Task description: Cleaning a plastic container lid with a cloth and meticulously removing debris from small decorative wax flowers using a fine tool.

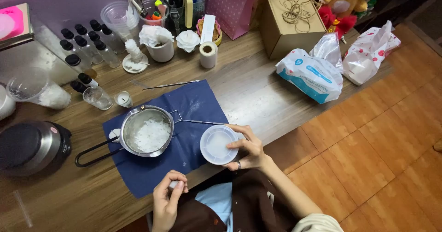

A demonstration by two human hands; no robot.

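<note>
Nearest the camera, the person's left hand (168,196) hangs just past the table edge, above a brown apron (248,204), with thumb and fingertips pinched on a small pale piece (173,184); what the piece is cannot be told. Further up, the right hand (246,148) grasps a round white plastic container (218,144) by its right rim, fingers curled over the edge and a ring on one finger. The container sits on the right part of a dark blue cloth (193,103) spread on the wooden table (248,84). Just left of it on the same cloth stands a small steel melting pot (147,131) filled with white wax flakes (151,135), its black wire handle (94,153) reaching left off the cloth. A thin metal tool (171,84) lies near the cloth's upper edge. Well apart, at the back of the table, stand clear bottles with black caps (85,45), a white mug (161,51), a roll of white tape (208,54), a cardboard box tied with twine (292,25) and a pack of wipes (311,78). A black round appliance (30,147) sits at the far left.
</note>
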